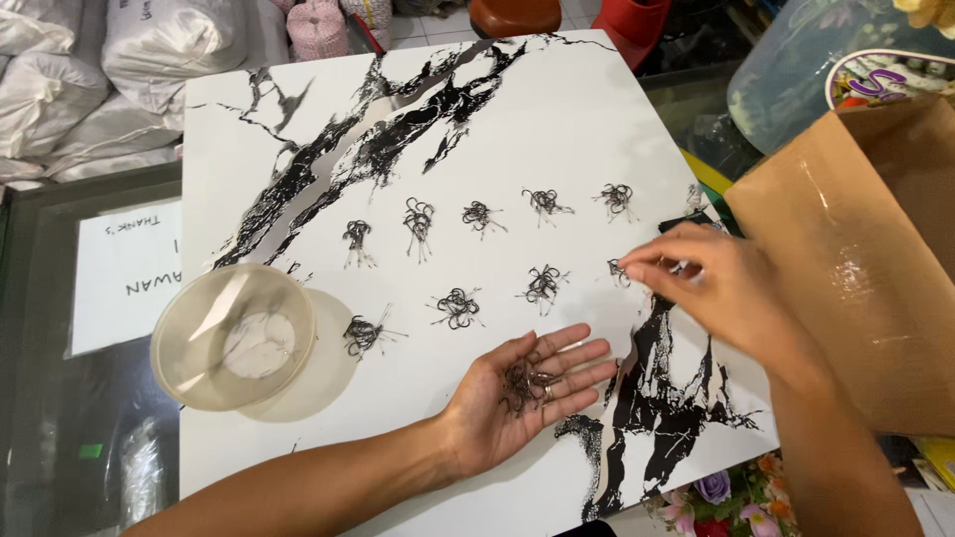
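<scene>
The right hand (718,283) is blurred, so whether its pinched fingertips hold a hook cannot be told; they sit just at a small hook pile (619,269) on the board (557,119). Sacks (90,70) at the top left and a carton (865,259) at the right are cut off by the frame. The board is white with black marbling and lies on a glass counter (60,418). Ten little hook piles lie in loose rows across it, beside a clear round tub (234,336). The left hand (522,388) lies palm up, fully open, cradling loose hooks (522,381).
</scene>
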